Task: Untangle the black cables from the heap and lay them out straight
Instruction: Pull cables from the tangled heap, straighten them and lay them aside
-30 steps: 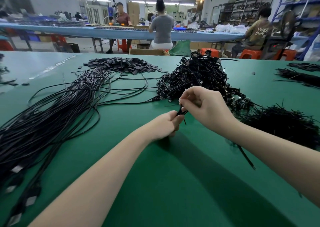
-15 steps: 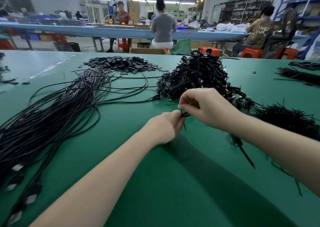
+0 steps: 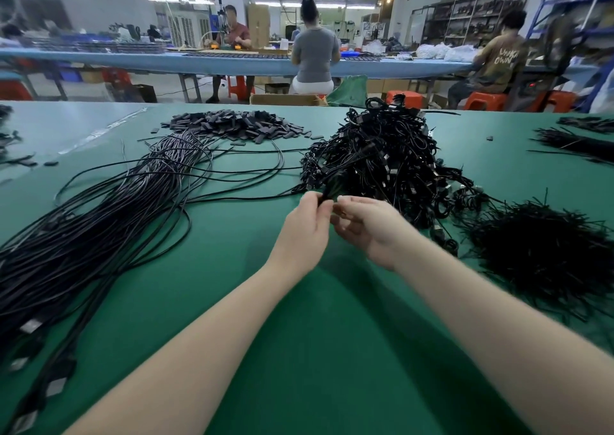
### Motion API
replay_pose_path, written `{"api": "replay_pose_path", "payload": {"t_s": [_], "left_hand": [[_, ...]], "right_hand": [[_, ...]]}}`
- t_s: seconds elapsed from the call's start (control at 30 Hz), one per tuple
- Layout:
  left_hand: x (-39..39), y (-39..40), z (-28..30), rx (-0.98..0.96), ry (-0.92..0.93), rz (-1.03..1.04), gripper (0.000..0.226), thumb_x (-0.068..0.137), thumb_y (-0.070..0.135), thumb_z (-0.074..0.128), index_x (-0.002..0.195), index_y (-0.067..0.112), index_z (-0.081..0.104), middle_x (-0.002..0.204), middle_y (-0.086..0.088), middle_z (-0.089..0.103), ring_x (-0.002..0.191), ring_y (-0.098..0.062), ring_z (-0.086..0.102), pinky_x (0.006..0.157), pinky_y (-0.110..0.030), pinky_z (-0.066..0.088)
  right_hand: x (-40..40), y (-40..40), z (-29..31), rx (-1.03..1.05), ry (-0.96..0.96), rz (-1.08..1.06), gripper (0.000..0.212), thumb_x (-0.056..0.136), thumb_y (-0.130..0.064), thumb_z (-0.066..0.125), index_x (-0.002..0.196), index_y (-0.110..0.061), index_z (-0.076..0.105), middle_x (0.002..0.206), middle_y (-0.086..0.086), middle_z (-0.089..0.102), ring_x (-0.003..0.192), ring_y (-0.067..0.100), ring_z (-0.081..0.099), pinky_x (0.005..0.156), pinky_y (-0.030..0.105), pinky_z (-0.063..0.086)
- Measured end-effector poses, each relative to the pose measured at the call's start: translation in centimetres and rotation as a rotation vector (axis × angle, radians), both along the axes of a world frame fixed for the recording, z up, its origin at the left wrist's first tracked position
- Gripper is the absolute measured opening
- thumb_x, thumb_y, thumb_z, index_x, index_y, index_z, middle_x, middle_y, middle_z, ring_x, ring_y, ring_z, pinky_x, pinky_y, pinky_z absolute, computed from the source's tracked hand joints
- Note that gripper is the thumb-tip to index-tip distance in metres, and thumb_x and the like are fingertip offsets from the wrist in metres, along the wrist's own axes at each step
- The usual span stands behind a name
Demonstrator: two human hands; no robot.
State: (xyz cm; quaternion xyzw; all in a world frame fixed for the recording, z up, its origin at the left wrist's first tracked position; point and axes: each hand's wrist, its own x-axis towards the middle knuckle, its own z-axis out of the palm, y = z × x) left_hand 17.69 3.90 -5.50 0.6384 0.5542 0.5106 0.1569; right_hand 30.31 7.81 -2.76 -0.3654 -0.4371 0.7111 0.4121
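While your two hands meet over the green tabletop (image 3: 299, 351), your left hand (image 3: 304, 232) has its fingers (image 3: 315, 203) curled round a thin black cable (image 3: 345, 172), pinching it near its end. That cable runs up and away from your fingertips into the heap (image 3: 385, 158), which sits just beyond both hands. Your right hand (image 3: 372, 227) lies just beside the left, its fingers loosely bent with the tips next to the pinched cable; whether they actually hold it cannot be told. Well to the left of your fingers, the laid-out cables (image 3: 99, 235) stretch in a long bundle along the tabletop. Beyond them lies a pile of small dark pieces (image 3: 232, 124). To the right of your right hand sits a bristly pile of short black ties (image 3: 545, 252).
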Motion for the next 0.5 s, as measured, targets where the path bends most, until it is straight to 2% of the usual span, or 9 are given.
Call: {"api": "replay_pose_path", "payload": {"t_s": [0.07,0.1,0.17,0.27,0.33,0.5], "left_hand": [[-0.1,0.5,0.1,-0.067,-0.107,0.045,0.016,0.102,0.025,0.041,0.110,0.014,0.049,0.090,0.009,0.057,0.081,-0.006,0.051,0.070,-0.020,0.033],[-0.2,0.6,-0.1,-0.090,-0.130,0.030,0.016,0.102,0.025,0.041,0.110,0.015,0.050,0.090,0.008,0.058,0.080,-0.004,0.052,0.071,-0.020,0.035],[-0.4,0.6,-0.3,-0.110,-0.161,-0.012,0.013,0.102,0.024,0.040,0.096,0.017,0.049,0.080,0.010,0.056,0.070,-0.001,0.051,0.070,-0.027,0.038],[-1.0,0.8,-0.4,-0.132,-0.204,-0.038,0.020,0.102,0.024,0.039,0.087,0.014,0.046,0.070,0.008,0.047,0.066,-0.015,0.043,0.071,-0.037,0.040],[-1.2,0.9,-0.4,-0.138,-0.209,-0.052,0.023,0.102,0.024,0.040,0.080,0.020,0.043,0.066,0.008,0.043,0.065,-0.015,0.040,0.069,-0.037,0.038],[-1.1,0.9,-0.7,-0.147,-0.226,-0.103,0.024,0.102,0.025,0.040,0.078,0.021,0.038,0.068,0.008,0.039,0.066,-0.016,0.035,0.068,-0.039,0.035]], "right_hand": [[-1.6,-0.8,-1.4,0.034,0.086,-0.136,0.007,0.092,-0.006,0.058,0.085,-0.008,0.060,0.078,0.005,0.064,0.070,0.015,0.062,0.064,0.021,0.051],[-2.0,-1.1,-1.9,0.043,0.114,-0.171,0.006,0.092,-0.007,0.059,0.086,-0.007,0.060,0.080,0.007,0.063,0.069,0.015,0.060,0.063,0.021,0.050],[-2.1,-1.3,-2.3,0.028,0.144,-0.174,0.004,0.091,-0.009,0.060,0.089,-0.006,0.061,0.081,0.009,0.064,0.070,0.017,0.060,0.062,0.021,0.048],[-1.3,-1.1,-2.3,0.041,0.058,-0.098,0.013,0.089,-0.022,0.065,0.092,-0.009,0.066,0.078,0.004,0.070,0.066,0.014,0.063,0.059,0.020,0.050],[-1.1,-1.0,-2.4,0.072,-0.006,-0.074,0.019,0.085,-0.027,0.070,0.091,-0.009,0.066,0.071,0.001,0.068,0.057,0.010,0.059,0.057,0.019,0.050],[-1.0,-1.0,-2.3,0.055,0.004,-0.077,0.015,0.083,-0.020,0.072,0.085,-0.007,0.066,0.069,0.004,0.069,0.058,0.012,0.060,0.056,0.020,0.051]]}}
